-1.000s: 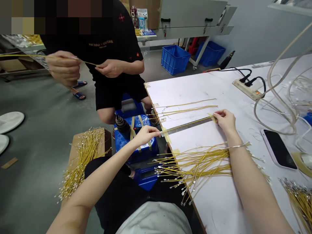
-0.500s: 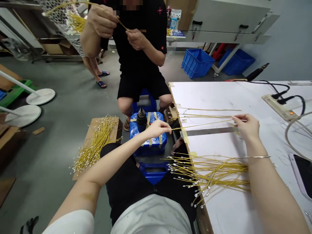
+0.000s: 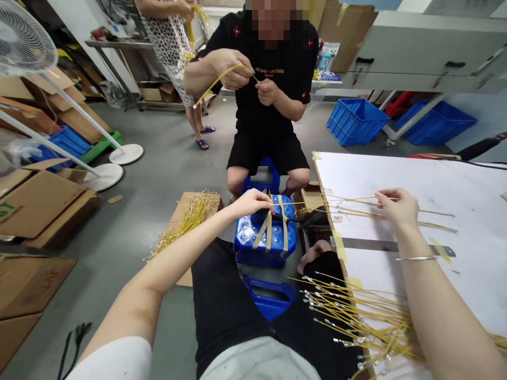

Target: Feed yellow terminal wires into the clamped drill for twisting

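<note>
A thin yellow wire [image 3: 309,203] stretches almost level between my two hands. Its left end is pinched in the closed fingertips of my left hand [image 3: 253,203], over the blue crate [image 3: 265,245] with tape strips. My right hand [image 3: 398,207], above the white table, pinches the wire near its other end. Beneath and beside that hand lie a few loose yellow wires [image 3: 438,227]. Closer to me, a bundle of yellow wires [image 3: 356,311] with metal terminals overhangs the table edge. A dark tool on the crate is mostly hidden behind my left hand.
A metal ruler [image 3: 412,247] is on the white table [image 3: 455,179]. Yellow wires [image 3: 190,216] are heaped on cardboard on the floor at left. A seated co-worker [image 3: 269,100] opposite holds another yellow wire. Blue bins [image 3: 356,121], fan stands and cardboard boxes [image 3: 39,200] stand around.
The view has swung left and up. Relative to the table, my hands have shifted left with the wire held between them. The co-worker's wire now droops lower.
</note>
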A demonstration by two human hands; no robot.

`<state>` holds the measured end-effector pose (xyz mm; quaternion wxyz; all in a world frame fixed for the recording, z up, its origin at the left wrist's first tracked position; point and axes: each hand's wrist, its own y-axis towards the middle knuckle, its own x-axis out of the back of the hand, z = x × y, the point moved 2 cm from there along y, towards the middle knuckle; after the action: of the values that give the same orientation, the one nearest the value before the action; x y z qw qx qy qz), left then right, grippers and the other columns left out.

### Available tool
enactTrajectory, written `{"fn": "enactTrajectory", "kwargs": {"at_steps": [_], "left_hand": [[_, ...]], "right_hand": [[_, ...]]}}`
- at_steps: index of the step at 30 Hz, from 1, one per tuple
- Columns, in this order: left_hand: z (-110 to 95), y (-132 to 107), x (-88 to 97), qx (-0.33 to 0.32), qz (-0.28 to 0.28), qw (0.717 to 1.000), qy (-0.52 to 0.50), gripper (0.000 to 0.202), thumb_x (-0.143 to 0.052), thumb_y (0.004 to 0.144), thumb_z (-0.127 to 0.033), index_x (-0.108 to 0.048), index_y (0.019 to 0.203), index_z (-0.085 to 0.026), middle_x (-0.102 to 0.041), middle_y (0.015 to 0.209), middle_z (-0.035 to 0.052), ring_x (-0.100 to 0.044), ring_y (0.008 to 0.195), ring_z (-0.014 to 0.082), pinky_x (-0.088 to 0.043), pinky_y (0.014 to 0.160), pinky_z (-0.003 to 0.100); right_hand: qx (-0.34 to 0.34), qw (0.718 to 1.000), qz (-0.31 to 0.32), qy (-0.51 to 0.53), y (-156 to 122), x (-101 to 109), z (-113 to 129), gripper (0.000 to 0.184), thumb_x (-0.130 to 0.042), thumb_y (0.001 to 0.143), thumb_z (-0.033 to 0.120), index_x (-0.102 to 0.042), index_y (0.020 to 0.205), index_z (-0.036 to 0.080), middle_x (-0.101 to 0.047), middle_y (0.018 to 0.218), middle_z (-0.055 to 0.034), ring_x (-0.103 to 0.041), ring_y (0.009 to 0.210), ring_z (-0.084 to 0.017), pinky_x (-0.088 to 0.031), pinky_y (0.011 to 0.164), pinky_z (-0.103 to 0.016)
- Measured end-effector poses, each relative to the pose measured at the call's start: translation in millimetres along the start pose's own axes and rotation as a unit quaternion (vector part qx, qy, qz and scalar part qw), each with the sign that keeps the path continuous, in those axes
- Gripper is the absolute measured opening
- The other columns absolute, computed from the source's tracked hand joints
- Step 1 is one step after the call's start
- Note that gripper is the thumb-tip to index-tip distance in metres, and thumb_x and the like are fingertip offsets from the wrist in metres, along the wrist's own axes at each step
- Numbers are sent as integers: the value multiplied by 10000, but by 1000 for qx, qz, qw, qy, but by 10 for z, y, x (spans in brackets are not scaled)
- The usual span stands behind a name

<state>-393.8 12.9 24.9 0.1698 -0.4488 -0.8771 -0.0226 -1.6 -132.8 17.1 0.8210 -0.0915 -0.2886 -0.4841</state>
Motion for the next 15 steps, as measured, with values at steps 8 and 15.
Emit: {"fn": "enactTrajectory", "kwargs": {"at_steps": [8,15], "left_hand": [[66,180,405,29,6,999,29,144,-658,732,-227,-756,732,-122,-726,741,48,-625,711,154,-476,710,261],[125,295,478,40,10,999,35,131,-667,725,-220,-753,729,-122,-724,736,46,-632,720,154,-487,741,266]], "right_hand": [[16,1000,10,-10,34,-385,13,183,-680,692,301,-661,808,161,-623,695,-27,-569,628,-161,-476,731,-312],[42,999,-21,-23,19,-455,-31,203,-651,684,318,-668,813,162,-612,673,-35,-555,674,-176,-468,796,-337]]}}
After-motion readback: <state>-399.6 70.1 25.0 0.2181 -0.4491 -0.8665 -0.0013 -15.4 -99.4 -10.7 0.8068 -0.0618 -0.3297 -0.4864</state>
